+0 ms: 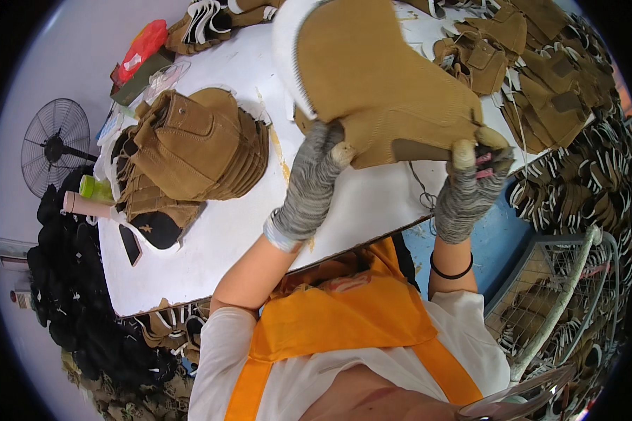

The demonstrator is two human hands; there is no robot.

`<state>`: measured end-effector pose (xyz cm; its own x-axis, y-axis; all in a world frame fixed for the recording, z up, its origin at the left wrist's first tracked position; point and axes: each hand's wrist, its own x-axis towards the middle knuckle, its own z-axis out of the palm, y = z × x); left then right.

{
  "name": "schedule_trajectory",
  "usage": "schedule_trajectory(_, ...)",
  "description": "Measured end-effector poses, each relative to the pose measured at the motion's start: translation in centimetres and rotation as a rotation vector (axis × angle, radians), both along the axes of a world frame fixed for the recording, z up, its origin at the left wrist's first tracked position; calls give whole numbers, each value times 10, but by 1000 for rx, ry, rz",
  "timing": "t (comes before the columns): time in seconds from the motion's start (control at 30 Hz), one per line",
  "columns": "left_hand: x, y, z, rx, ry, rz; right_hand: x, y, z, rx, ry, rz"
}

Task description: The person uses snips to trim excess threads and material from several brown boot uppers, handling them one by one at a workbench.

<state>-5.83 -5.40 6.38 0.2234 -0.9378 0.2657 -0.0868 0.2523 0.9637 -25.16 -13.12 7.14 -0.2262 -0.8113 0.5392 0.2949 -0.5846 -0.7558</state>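
Note:
A tan suede boot upper (393,77) with a white fleecy edge is held up over the white table (225,245). My left hand (310,175), in a grey knit glove with bare-looking fingertips, grips its lower left edge, thumb in front. My right hand (470,186), gloved alike, is closed on its lower right end by a darker brown patch. Something small, pink and dark shows between the right fingers; its kind is not clear. Left of my hands stands a stack of similar boot uppers (196,147). A thin dark cord (423,189) hangs beside my right hand.
More boot uppers (555,105) heap up at the far right. A wire cart (534,288) full of pieces stands at the right. A pink cone (86,205), a green roll (97,188) and a dark flat phone-like object (129,244) lie at the left, near a fan (55,149).

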Motion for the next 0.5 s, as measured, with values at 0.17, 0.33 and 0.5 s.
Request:
schedule_trajectory(0.17,-1,0,12,13,397,-101,14,10,6,-64,-7,166)
schedule_trajectory(0.33,-11,11,27,-7,497,-104,14,8,8,-48,52,169)
schedule_trajectory(0.5,-18,2,29,-73,644,-26,15,16,4,-20,119,254)
